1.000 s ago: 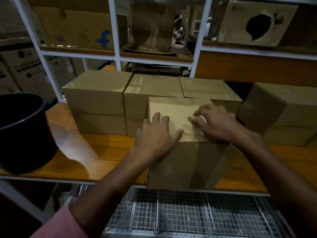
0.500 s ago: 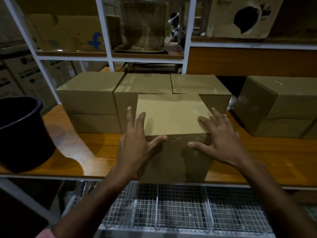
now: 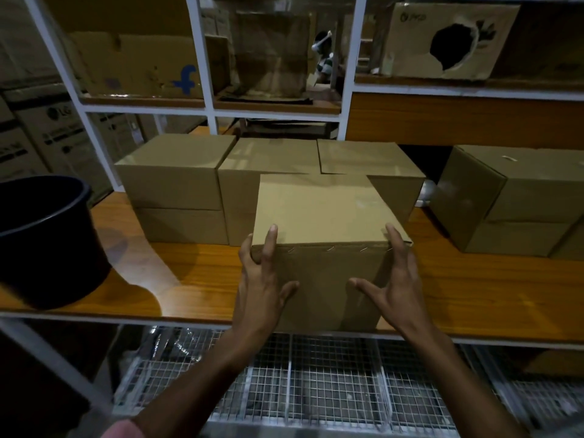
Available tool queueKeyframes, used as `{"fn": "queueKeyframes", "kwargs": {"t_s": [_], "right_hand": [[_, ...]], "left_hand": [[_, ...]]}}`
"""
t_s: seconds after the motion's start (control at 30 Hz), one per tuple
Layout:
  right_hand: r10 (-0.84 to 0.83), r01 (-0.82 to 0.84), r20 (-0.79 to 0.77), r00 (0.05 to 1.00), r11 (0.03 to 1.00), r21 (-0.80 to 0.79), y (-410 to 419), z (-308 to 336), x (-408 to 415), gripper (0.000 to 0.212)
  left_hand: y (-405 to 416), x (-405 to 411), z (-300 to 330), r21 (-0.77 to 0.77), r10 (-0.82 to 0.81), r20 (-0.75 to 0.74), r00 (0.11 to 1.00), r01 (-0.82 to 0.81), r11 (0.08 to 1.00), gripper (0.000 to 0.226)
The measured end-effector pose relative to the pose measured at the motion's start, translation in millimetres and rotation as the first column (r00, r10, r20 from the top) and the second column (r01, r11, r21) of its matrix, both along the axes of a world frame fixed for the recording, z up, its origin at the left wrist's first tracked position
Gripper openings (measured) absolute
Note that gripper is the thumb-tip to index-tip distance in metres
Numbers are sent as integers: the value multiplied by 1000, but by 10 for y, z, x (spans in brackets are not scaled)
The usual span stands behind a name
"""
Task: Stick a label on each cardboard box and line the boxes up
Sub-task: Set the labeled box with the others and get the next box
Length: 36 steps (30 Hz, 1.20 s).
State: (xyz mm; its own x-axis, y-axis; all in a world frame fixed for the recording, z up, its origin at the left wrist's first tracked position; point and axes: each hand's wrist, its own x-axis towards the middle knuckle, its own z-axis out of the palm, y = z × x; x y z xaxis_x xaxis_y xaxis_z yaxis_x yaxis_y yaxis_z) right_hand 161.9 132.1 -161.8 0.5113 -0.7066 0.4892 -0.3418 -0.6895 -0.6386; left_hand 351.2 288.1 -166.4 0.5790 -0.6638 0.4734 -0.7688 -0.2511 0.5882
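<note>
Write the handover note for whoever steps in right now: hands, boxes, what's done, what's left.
Left hand and right hand grip the two near corners of the front box at the shelf edge, fingers over its top, thumbs on its front.
Behind it: a row of boxes. Two more boxes sit to the right, apart.
Done: front box's label cannot be made out in this light.
Left: check the label, then slide this box into line.
</note>
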Motion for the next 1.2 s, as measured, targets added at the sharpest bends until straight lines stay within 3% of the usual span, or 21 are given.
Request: {"fn": "queueKeyframes", "kwargs": {"t_s": [0.2, 0.43, 0.83, 1.07, 1.2], "right_hand": [[-66, 70, 60, 996, 994, -78, 126, 90, -21, 108], [-69, 108, 121, 990, 930, -352, 360, 577, -1, 102], [-122, 139, 67, 990, 886, -442, 811, 1201, 386, 99], [-126, 153, 89, 988, 863, -481, 1046, 1592, 971, 101], [-92, 117, 76, 993, 866, -486, 1133, 1829, 1463, 102]], "left_hand": [[100, 4, 199, -38, 1, 128, 992, 4, 999, 120], [333, 100, 744, -118, -19, 332, 943, 61, 991, 116], [831, 550, 1244, -120, 1, 392, 920, 50, 991, 111], [1101, 1143, 1644, -96, 44, 468, 883, 1, 995, 126], [1247, 1576, 1880, -94, 77, 474, 877, -36, 995, 122]]}}
